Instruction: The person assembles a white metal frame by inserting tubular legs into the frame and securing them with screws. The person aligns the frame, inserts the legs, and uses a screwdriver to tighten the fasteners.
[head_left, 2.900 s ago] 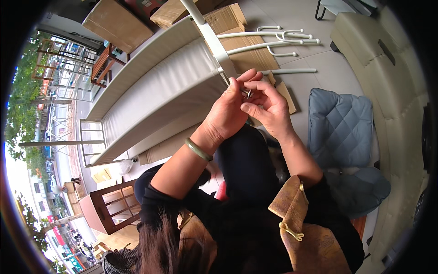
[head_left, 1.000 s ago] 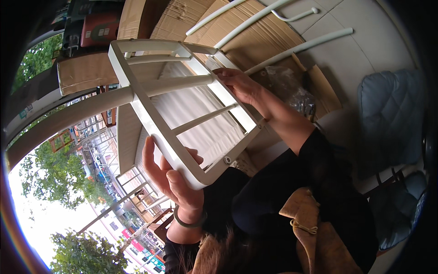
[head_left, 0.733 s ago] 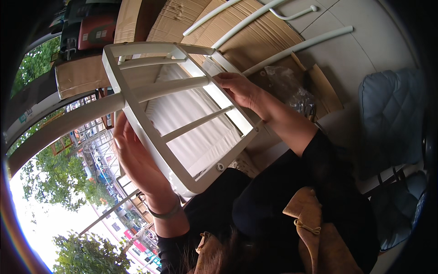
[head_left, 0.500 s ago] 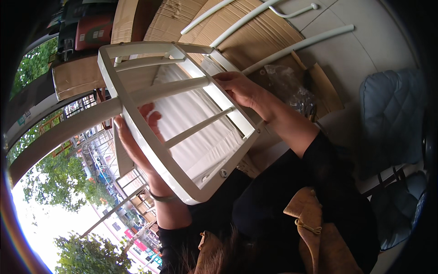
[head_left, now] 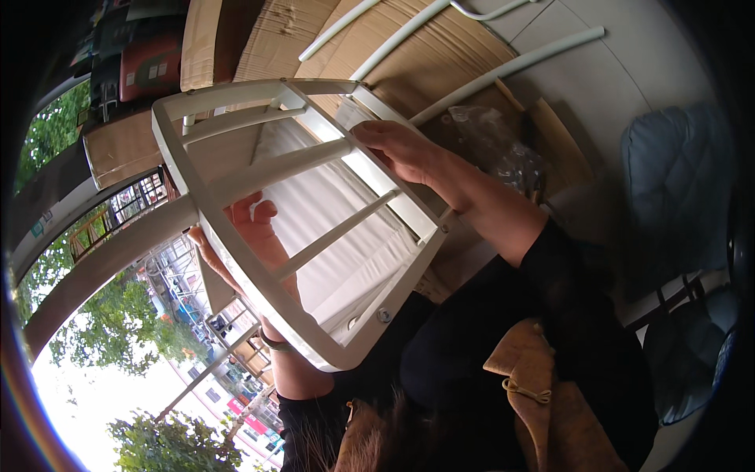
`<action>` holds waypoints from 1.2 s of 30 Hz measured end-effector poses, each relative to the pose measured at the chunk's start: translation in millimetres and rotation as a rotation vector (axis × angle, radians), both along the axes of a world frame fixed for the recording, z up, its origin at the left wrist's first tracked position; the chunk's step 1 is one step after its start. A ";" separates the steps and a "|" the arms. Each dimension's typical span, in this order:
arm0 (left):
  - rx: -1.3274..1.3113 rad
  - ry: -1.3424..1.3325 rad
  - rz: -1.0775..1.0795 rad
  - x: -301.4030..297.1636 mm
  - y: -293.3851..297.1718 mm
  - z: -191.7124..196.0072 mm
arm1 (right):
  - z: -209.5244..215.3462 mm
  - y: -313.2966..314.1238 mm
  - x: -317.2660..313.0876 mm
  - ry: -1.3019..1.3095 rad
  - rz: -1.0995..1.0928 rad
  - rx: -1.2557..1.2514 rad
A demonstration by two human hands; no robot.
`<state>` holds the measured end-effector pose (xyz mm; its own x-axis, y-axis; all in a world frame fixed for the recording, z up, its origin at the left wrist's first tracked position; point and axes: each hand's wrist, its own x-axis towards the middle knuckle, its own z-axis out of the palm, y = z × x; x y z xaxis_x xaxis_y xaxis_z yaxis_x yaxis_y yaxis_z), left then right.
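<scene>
A white frame (head_left: 236, 248) with rounded corners and several crossbars is held up tilted before me. My left hand (head_left: 263, 236) wraps round its left bar; the fingers show through the gap and the thumb stays outside. My right hand (head_left: 397, 149) has its fingers curled onto the inner rail near the thick middle bar; the fingertips are partly hidden. From the left bar a long thick white tube (head_left: 102, 259) stretches toward the lower left. A round metal fitting (head_left: 384, 315) sits on the near bar. Pale pleated fabric (head_left: 338, 212) shows through the frame.
Flattened cardboard (head_left: 440, 55) lies beyond the frame under pale metal tubes (head_left: 511, 71). A clear plastic bag (head_left: 491, 134) is beside my right forearm. A grey-blue quilted cushion (head_left: 676, 197) stands at the right. Cardboard boxes (head_left: 126, 145) are at the upper left.
The frame has shifted slightly left and down, with both hands moving along on it. More of my left hand's fingers now shows through the gap.
</scene>
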<state>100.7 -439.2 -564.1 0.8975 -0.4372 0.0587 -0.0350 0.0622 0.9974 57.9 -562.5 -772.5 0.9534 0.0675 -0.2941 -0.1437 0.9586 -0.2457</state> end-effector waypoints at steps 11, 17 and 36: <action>0.007 -0.126 -0.015 -1.1 2.5 6.9 | -7.8 -4.1 -6.1 -0.097 0.083 -0.159; 0.056 -0.185 -0.045 1.5 1.8 5.2 | -4.3 -5.5 -11.0 -0.104 0.012 -0.060; -0.089 -0.136 -0.274 10.0 -6.7 6.6 | -0.3 -1.5 -5.4 -0.217 -0.081 -0.276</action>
<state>110.7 -445.9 -557.4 0.7280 -0.6497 0.2187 -0.1372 0.1746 0.9750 52.5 -564.0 -772.8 0.9946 -0.0642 -0.0814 0.0134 0.8583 -0.5130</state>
